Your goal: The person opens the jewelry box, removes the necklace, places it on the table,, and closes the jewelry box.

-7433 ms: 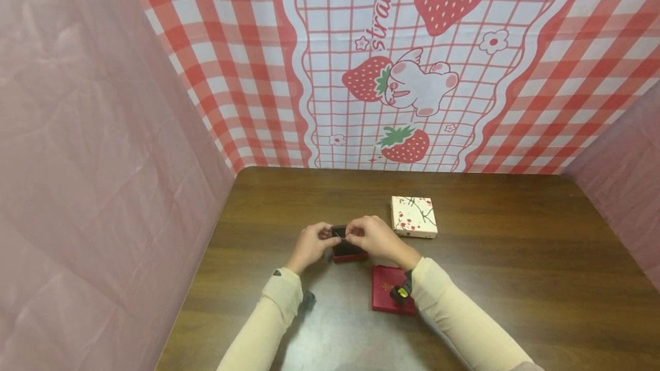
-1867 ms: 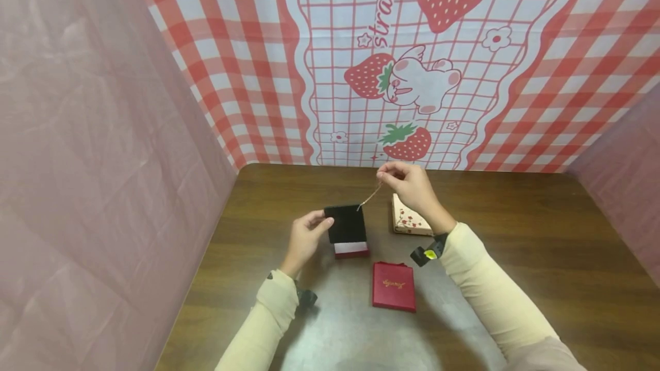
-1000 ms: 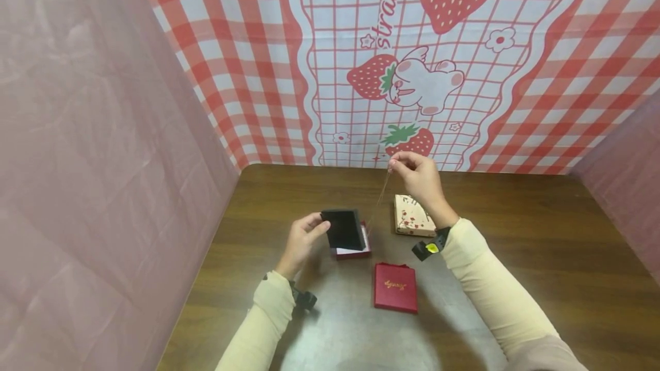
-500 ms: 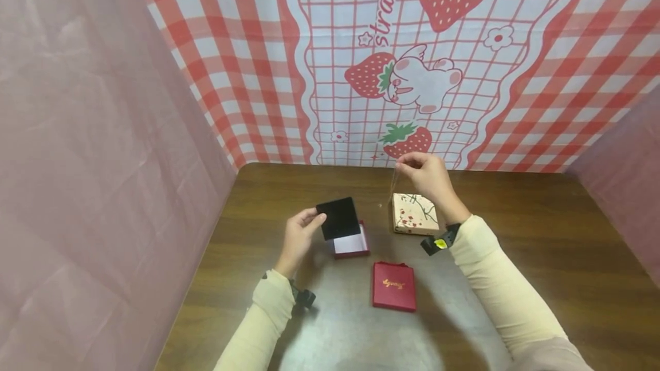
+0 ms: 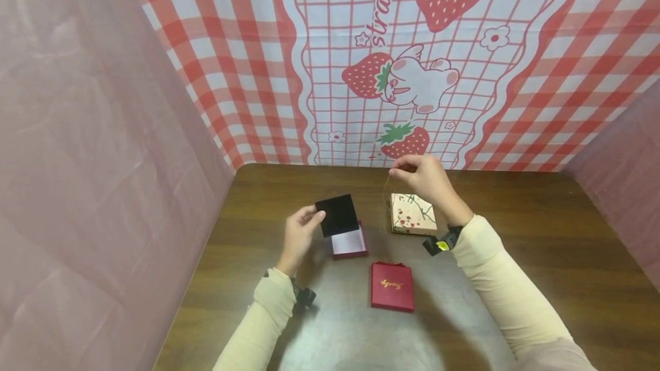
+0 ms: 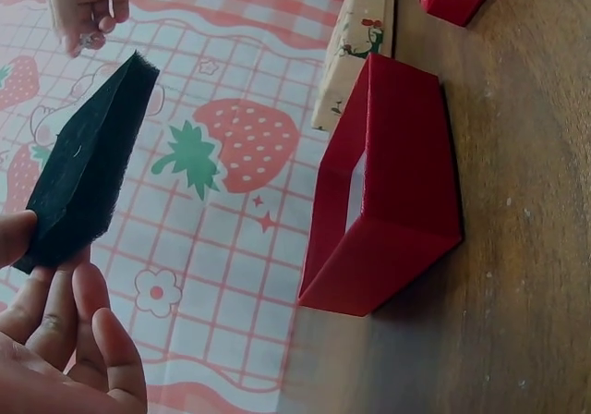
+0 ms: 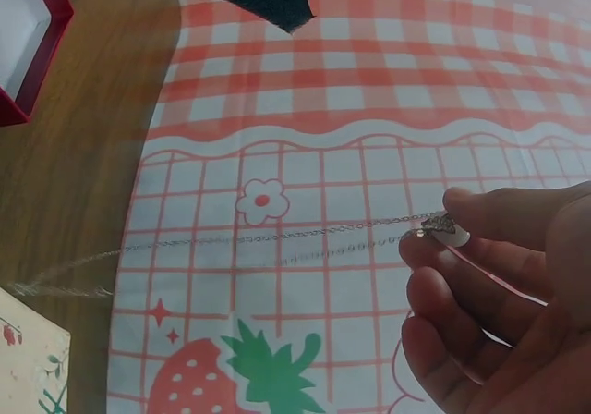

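My left hand pinches the edge of a square black jewelry-box insert, thumb on one face and fingers on the other. The insert is tilted above the open red box, whose white inside shows. My right hand pinches a thin chain necklace between thumb and fingertips. Its chain hangs down in a long loop beside the cream box with printed red blossoms. In the right wrist view part of the necklace is bunched at the fingertips.
A red lid with gold lettering lies on the wooden table, nearer than the red box. Behind the table hangs a strawberry-print cloth, and a pink cloth covers the left side.
Both hands were together at the red box. The right hand has since raised the necklace and moved right with it. The left hand has lifted the black insert out of the box.
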The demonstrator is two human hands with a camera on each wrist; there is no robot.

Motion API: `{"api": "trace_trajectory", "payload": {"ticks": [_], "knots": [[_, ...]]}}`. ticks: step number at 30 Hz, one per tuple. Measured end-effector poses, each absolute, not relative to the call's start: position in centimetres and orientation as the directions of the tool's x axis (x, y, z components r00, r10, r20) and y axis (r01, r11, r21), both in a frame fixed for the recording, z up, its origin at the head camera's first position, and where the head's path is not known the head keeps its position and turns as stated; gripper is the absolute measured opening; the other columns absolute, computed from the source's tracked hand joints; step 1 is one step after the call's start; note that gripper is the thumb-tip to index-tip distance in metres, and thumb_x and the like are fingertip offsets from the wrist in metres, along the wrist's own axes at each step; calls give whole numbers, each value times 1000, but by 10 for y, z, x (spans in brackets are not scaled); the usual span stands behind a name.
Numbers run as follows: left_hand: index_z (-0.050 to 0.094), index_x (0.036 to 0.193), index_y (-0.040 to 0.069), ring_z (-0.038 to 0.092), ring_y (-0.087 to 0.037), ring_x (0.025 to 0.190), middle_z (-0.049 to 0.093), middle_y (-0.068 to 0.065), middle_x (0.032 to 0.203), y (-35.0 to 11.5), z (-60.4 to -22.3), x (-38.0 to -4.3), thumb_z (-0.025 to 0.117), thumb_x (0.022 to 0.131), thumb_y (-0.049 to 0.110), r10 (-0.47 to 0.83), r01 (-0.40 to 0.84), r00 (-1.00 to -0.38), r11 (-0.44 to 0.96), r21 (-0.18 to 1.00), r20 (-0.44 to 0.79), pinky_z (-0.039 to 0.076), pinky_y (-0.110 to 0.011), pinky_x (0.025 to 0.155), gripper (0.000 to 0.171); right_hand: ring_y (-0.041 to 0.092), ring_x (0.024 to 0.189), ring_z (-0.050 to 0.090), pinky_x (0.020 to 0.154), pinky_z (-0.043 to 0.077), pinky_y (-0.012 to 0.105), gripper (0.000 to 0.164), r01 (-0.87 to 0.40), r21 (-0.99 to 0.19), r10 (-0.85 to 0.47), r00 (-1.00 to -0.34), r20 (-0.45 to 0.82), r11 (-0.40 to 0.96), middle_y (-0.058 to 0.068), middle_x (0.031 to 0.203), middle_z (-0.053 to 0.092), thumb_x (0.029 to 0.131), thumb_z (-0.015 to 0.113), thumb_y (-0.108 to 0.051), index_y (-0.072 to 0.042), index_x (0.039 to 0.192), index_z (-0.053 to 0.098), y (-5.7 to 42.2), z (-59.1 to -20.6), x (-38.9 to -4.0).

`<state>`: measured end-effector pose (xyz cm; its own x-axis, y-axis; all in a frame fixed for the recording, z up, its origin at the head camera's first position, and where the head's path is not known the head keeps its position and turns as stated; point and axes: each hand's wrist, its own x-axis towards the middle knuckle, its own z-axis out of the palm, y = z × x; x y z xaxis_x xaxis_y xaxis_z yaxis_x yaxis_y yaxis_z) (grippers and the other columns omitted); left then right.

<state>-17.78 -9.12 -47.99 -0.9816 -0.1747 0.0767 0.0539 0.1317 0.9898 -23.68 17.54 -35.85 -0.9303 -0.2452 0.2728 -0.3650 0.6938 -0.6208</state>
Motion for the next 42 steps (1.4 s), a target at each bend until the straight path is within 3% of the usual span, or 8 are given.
{"api": "trace_trajectory", "payload": {"ticks": [10, 20, 29, 37, 42], "knots": [[67, 112, -5, 65, -36, 109, 70, -23, 111, -92, -482, -181, 70, 89, 19, -228, 8, -973, 149, 989, 43, 49, -51, 98, 33, 15, 62, 52, 55, 41, 23, 13, -391, -583, -251, -918, 309, 713, 13, 80, 72, 88, 71, -15, -3, 93, 74, 174, -352, -228], [68, 112, -3, 65, -36, 108, 70, -22, 111, -91, -487, -180, 71, 89, 21, -216, -22, -976, 151, 988, 11, 50, -50, 97, 34, 18, 68, 61, 62, 48, 28, 14, -414, -532, -323, -910, 260, 738, 12, 83, 73, 89, 69, -16, -3, 91, 74, 165, -356, -239], [68, 110, -4, 65, -34, 105, 70, -23, 111, -91, -495, -181, 70, 89, 20, -222, -27, -975, 141, 990, 5, 52, -46, 92, 32, 29, 72, 66, 70, 52, 42, 15, -416, -520, -144, -864, 483, 746, 18, 87, 74, 91, 67, -14, 0, 93, 72, 151, -368, -285], [68, 110, -3, 67, -31, 101, 71, -22, 109, -91, -500, -181, 71, 88, 21, -203, -37, -979, 136, 990, -9, 55, -43, 87, 33, 31, 76, 68, 75, 55, 46, 15, -286, -468, -219, -957, 192, 837, 17, 88, 74, 89, 67, -14, 0, 93, 72, 151, -443, -287], [68, 109, -3, 67, -31, 100, 71, -22, 108, -92, -500, -182, 71, 89, 20, -204, -34, -979, 125, 992, -8, 55, -42, 88, 31, 27, 73, 68, 72, 55, 44, 13, -263, -463, -228, -965, 131, 847, 13, 84, 74, 88, 68, -14, -2, 89, 73, 147, -473, -270]]}}
